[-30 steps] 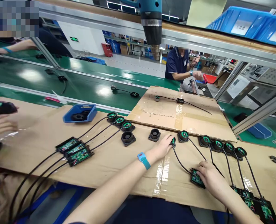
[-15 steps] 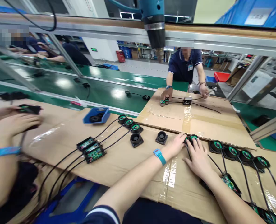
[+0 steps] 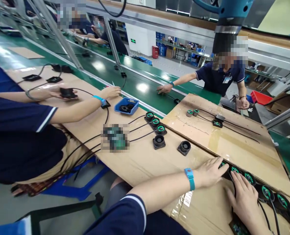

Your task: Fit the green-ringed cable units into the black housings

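I see my left hand (image 3: 210, 171) and right hand (image 3: 245, 199), both released, resting flat on green-ringed connectors (image 3: 234, 169) on the cardboard (image 3: 145, 160), while the blue bin (image 3: 126, 106) holds 2 black sockets (image 3: 125, 108).

Factory hall. Green conveyor belt (image 3: 91, 67) runs diagonally, glossy with lamp glare. Aluminium frame posts (image 3: 54, 32) rise beside it. Grey floor (image 3: 176, 70) beyond; blue crates (image 3: 163, 49) and red bin (image 3: 155, 51) against white wall (image 3: 140, 36).
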Tool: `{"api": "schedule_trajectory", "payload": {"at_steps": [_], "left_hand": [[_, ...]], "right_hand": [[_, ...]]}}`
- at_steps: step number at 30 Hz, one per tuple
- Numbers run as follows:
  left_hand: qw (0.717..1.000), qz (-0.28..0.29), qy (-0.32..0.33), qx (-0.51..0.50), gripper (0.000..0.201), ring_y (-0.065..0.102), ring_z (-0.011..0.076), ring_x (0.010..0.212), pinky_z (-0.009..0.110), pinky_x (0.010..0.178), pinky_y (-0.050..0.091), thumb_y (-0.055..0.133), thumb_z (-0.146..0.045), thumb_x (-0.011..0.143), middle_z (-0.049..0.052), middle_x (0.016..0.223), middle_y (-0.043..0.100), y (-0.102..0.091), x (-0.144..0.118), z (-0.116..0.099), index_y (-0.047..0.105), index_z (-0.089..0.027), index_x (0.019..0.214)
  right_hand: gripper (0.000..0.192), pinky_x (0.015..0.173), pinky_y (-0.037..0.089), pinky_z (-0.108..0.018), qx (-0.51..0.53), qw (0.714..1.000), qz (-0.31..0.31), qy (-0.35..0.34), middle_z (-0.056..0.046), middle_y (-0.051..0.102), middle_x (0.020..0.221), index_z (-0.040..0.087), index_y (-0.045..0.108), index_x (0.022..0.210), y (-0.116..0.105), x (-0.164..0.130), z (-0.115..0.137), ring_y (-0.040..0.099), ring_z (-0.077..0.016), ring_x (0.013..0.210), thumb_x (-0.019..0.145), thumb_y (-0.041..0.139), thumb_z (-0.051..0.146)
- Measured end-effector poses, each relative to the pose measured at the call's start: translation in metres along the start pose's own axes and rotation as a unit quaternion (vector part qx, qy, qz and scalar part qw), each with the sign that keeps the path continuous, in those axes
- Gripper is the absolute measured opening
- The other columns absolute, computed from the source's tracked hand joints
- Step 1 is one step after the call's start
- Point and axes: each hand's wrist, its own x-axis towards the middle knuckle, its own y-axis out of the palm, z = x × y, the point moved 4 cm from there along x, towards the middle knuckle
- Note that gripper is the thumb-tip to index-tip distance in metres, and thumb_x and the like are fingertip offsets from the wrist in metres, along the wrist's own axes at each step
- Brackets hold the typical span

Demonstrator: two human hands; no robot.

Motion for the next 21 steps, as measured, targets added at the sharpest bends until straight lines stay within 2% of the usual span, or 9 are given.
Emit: {"api": "schedule_trajectory", "payload": {"at_steps": [2, 5, 7, 9, 10, 12, 15, 17, 21], "left_hand": [[0.999, -0.043, 0.014, 0.027, 0.056, 0.032, 0.0352, 0.146, 0.052, 0.117, 0.035, 0.057, -0.037, 0.094, 0.023, 0.153, 0.038, -0.022, -0.021, 0.011, 0.041, -0.014, 0.142], [0.989, -0.100, -0.086, 0.065, 0.065, 0.022, 0.0396, 0.150, 0.065, 0.117, 0.027, 0.063, -0.041, 0.090, 0.023, 0.156, 0.033, -0.056, -0.053, 0.049, 0.039, -0.018, 0.146], [0.979, -0.108, -0.159, 0.067, 0.061, 0.031, 0.0401, 0.145, 0.066, 0.114, 0.033, 0.067, -0.034, 0.088, 0.023, 0.151, 0.039, -0.071, -0.069, 0.075, 0.044, -0.018, 0.142], [0.978, -0.090, -0.184, 0.043, 0.044, 0.046, 0.0350, 0.134, 0.058, 0.109, 0.043, 0.063, -0.023, 0.089, 0.018, 0.140, 0.050, -0.079, -0.082, 0.089, 0.054, -0.020, 0.131], [0.979, -0.081, -0.184, 0.026, 0.037, 0.052, 0.0318, 0.128, 0.054, 0.106, 0.047, 0.060, -0.020, 0.090, 0.016, 0.134, 0.055, -0.081, -0.088, 0.092, 0.057, -0.021, 0.127], [0.980, -0.077, -0.182, -0.007, 0.038, 0.056, 0.0285, 0.122, 0.049, 0.105, 0.050, 0.059, -0.017, 0.090, 0.013, 0.128, 0.058, -0.083, -0.105, 0.091, 0.055, -0.023, 0.128], [0.971, -0.118, -0.203, -0.049, 0.065, 0.053, 0.0292, 0.128, 0.051, 0.109, 0.047, 0.066, -0.021, 0.088, 0.014, 0.136, 0.054, -0.087, -0.137, 0.086, 0.036, -0.024, 0.146], [0.958, -0.144, -0.237, -0.076, 0.083, 0.053, 0.0295, 0.129, 0.052, 0.111, 0.046, 0.073, -0.027, 0.084, 0.014, 0.138, 0.054, -0.090, -0.156, 0.085, 0.024, -0.025, 0.152], [0.936, -0.148, -0.296, -0.117, 0.104, 0.054, 0.0305, 0.129, 0.054, 0.113, 0.043, 0.084, -0.033, 0.074, 0.013, 0.135, 0.057, -0.092, -0.169, 0.090, 0.018, -0.026, 0.154]], "right_hand": [[0.066, 0.101, 0.040, -0.060, 0.023, 1.000, 0.003, -0.004, -0.017, 0.054, 0.142, 0.022, 0.037, 0.149, -0.008, 0.011, -0.002, 0.048, -0.0391, 0.132, 0.092, 0.045, 0.056], [0.063, 0.101, 0.041, -0.057, 0.063, 0.998, -0.012, 0.001, -0.014, 0.054, 0.143, 0.024, 0.044, 0.144, -0.022, 0.055, 0.003, 0.047, -0.0376, 0.132, 0.093, 0.045, 0.061], [0.055, 0.103, 0.040, -0.054, 0.082, 0.996, -0.026, -0.009, -0.014, 0.054, 0.144, 0.024, 0.048, 0.140, -0.025, 0.107, 0.016, 0.046, -0.0355, 0.134, 0.095, 0.046, 0.055], [0.049, 0.106, 0.037, -0.054, 0.093, 0.994, -0.028, -0.041, -0.015, 0.052, 0.145, 0.022, 0.050, 0.139, -0.019, 0.172, 0.039, 0.044, -0.0344, 0.135, 0.096, 0.047, 0.045], [0.048, 0.107, 0.035, -0.055, 0.096, 0.994, -0.026, -0.053, -0.016, 0.052, 0.145, 0.020, 0.049, 0.140, -0.012, 0.206, 0.052, 0.043, -0.0347, 0.136, 0.096, 0.047, 0.040], [0.054, 0.112, 0.027, -0.057, 0.088, 0.993, 0.002, -0.081, -0.018, 0.045, 0.150, 0.017, 0.044, 0.144, 0.008, 0.274, 0.080, 0.036, -0.0361, 0.141, 0.092, 0.052, 0.028], [0.072, 0.114, 0.021, -0.058, 0.083, 0.989, 0.057, -0.104, -0.023, 0.026, 0.159, 0.010, 0.032, 0.152, 0.046, 0.356, 0.116, 0.020, -0.0393, 0.147, 0.085, 0.059, 0.018], [0.071, 0.112, 0.022, -0.057, 0.093, 0.984, 0.103, -0.108, -0.025, 0.031, 0.155, 0.006, 0.033, 0.150, 0.070, 0.390, 0.131, 0.022, -0.0403, 0.144, 0.084, 0.059, 0.012], [0.036, 0.104, 0.032, -0.050, 0.108, 0.979, 0.142, -0.098, -0.024, 0.057, 0.124, 0.001, 0.058, 0.123, 0.094, 0.417, 0.146, 0.044, -0.0350, 0.124, 0.089, 0.054, 0.008]]}}
